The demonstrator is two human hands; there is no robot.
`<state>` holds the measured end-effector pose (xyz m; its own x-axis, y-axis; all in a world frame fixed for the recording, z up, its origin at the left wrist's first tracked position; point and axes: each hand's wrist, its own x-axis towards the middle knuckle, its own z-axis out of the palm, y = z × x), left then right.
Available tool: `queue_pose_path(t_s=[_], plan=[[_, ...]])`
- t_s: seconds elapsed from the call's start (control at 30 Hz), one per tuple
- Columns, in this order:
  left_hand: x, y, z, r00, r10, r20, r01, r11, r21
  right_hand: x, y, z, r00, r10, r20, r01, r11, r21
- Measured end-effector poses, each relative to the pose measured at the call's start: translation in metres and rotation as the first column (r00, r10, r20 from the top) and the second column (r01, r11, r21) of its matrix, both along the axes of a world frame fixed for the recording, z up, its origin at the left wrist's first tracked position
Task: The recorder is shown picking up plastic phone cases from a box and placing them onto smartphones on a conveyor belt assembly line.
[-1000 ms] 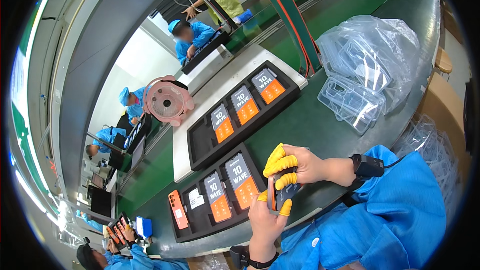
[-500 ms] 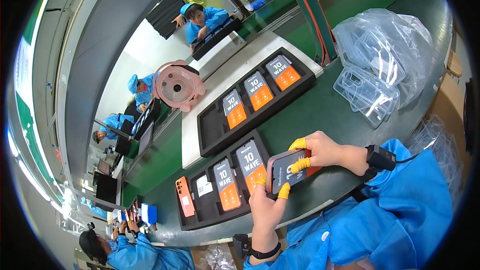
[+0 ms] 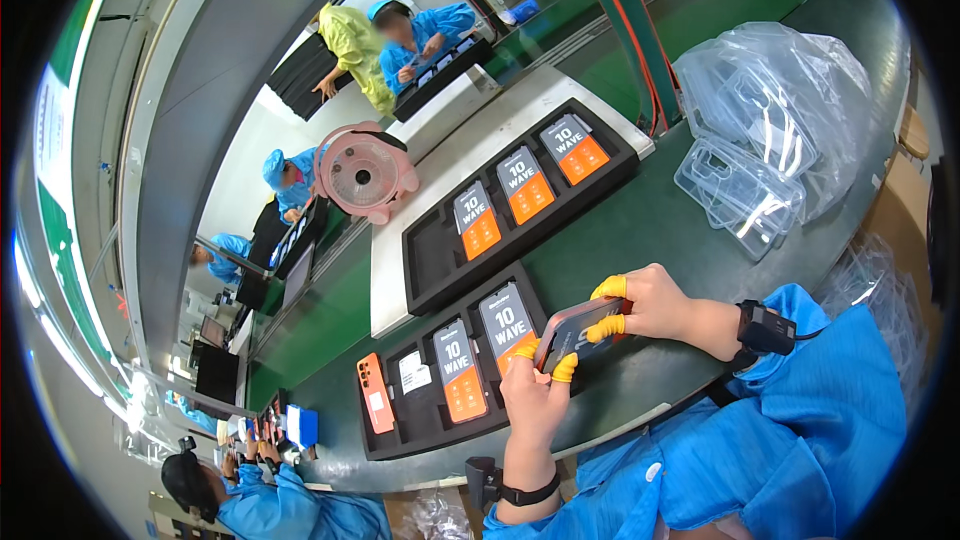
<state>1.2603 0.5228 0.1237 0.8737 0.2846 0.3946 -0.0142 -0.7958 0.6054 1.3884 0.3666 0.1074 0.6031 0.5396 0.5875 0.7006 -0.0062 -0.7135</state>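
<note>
Between my two hands is a smartphone (image 3: 573, 328) with a printed grey-and-orange front film, held tilted above the green bench. My left hand (image 3: 535, 395) grips its near-left end, and my right hand (image 3: 655, 308) pinches the other end. Yellow finger cots cover the thumb and finger of each. Just left lies a near black foam tray (image 3: 412, 408). It holds two film-covered phones, one of them a phone (image 3: 459, 372) beside a white label (image 3: 414, 371). At the tray's left edge rests an orange phone (image 3: 375, 395), its back and cameras facing up.
Beyond is a far black tray (image 3: 425, 252) with three phones. A pink fan (image 3: 361, 175) stands on the white ledge. At the right sits a plastic bag (image 3: 815, 110) with clear phone cases (image 3: 740, 190). Several co-workers in blue work farther off; a green post (image 3: 632, 30) rises behind the bench.
The phone in my hands has tipped, so its front shows more edge-on. My right hand has shifted slightly right. In the background, a person in yellow has come further into view.
</note>
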Motion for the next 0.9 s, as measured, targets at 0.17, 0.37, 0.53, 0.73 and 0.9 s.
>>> queue_pose_path(t_s=[0.17,0.37,0.53,0.73,0.9], plan=[[0.012,-0.003,-0.013,0.955,0.064,0.289,-0.08,0.996,0.042,0.001,0.005,-0.002,0.993,-0.072,0.097,0.072,0.997,0.0],[0.018,0.004,-0.003,0.995,0.084,-0.048,-0.09,0.984,-0.152,0.003,0.0,-0.003,0.987,-0.135,0.086,0.135,0.991,0.004],[0.016,-0.007,-0.02,0.957,-0.29,-0.029,0.261,0.898,-0.353,0.004,0.0,-0.001,0.736,0.279,-0.617,-0.057,0.934,0.353],[0.022,-0.035,-0.04,0.95,-0.195,-0.243,0.161,0.975,-0.154,0.006,0.008,-0.013,0.599,0.456,-0.658,-0.002,0.823,0.568],[0.019,-0.04,-0.032,0.974,0.054,-0.218,-0.04,0.997,0.072,-0.001,0.016,-0.02,0.741,0.327,-0.586,0.082,0.823,0.562]])
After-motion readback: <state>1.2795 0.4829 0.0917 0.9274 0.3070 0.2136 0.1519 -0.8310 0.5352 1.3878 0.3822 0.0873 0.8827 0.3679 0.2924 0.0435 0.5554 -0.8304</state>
